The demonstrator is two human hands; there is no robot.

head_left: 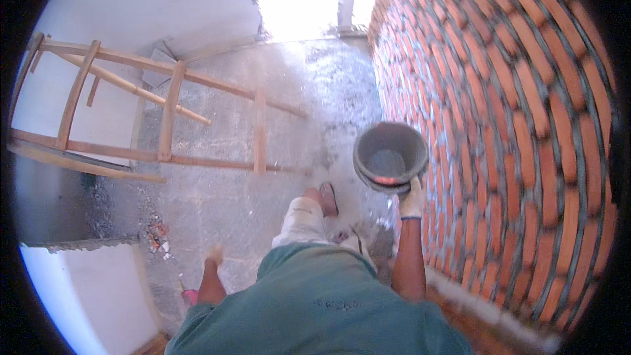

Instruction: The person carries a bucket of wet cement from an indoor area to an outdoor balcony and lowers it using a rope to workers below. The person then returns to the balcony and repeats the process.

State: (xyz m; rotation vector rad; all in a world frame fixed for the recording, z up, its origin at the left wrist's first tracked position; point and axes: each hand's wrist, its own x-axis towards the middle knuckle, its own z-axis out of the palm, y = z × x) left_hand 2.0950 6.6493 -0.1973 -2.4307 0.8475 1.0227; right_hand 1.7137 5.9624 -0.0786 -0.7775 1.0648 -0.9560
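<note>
My right hand (411,201), in a pale work glove with a dark cuff, is closed on the near rim of a dark grey bucket (368,164). The bucket's mouth faces up toward me, and a second rim-like edge shows below it; whether two are stacked I cannot tell. It hangs beside the brick wall (499,158). Lower left, my left hand (215,254) is out at my side above the floor, its fingers blurred, with nothing plainly in them. Near that forearm is a small pink thing (189,296) of unclear kind.
A wooden ladder-like frame (172,112) stands or leans at the left, with a loose pole (138,89) across it. Rubble (158,235) lies on the concrete floor (223,204) near a low white wall (98,289). At the far end is a bright opening (299,0).
</note>
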